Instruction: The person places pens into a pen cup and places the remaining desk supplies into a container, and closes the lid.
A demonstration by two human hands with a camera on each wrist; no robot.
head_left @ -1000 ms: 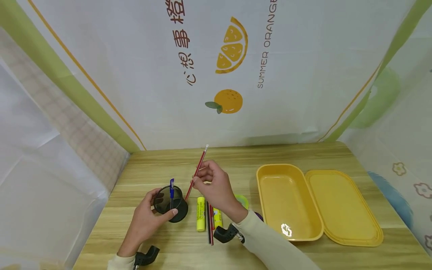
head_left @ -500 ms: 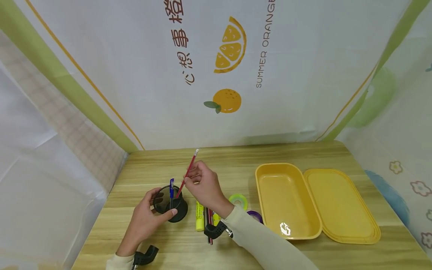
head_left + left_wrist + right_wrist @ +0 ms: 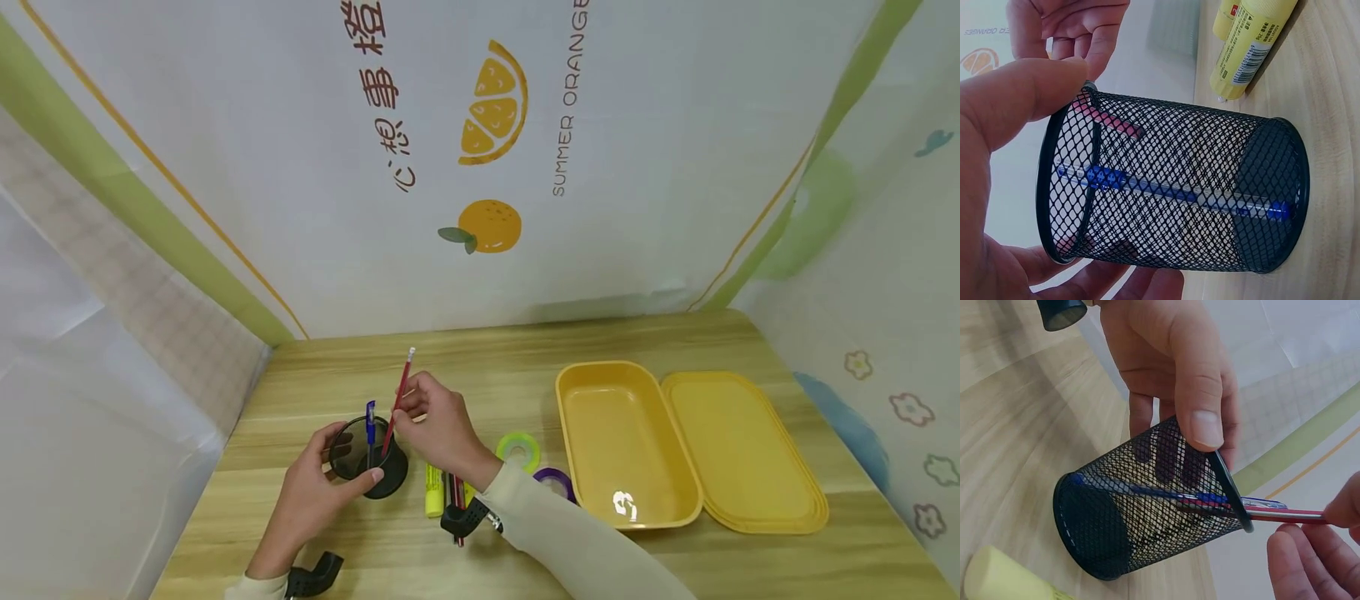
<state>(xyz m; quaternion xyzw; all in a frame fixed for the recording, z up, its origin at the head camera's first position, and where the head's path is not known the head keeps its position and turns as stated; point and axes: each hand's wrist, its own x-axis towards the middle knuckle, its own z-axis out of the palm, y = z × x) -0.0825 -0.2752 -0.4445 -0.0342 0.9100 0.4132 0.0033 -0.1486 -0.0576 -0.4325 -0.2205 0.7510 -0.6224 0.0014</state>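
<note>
My left hand (image 3: 307, 496) grips a black mesh pen cup (image 3: 1179, 187), thumb and fingers on opposite sides near its rim. A blue pen (image 3: 371, 423) stands inside the cup. Between the thumb and fingers of my right hand (image 3: 442, 429) is a red pencil (image 3: 402, 387) with a white eraser end on top. In the right wrist view, the lower part of the pencil (image 3: 1285, 515) passes through the cup's mouth, and its tip ends partway down, above the base.
A yellow glue stick (image 3: 434, 492) and several dark and red pencils (image 3: 460, 541) lie right of the cup, partly under my right wrist. Beyond them are a green tape roll (image 3: 518, 451), a purple tape roll (image 3: 556, 478), a yellow box (image 3: 697, 467) and its lid (image 3: 750, 450).
The pencil has moved left from beside the cup, then down into its mouth, carried by my right hand. My left hand keeps holding the cup. The head view has shifted slightly.
</note>
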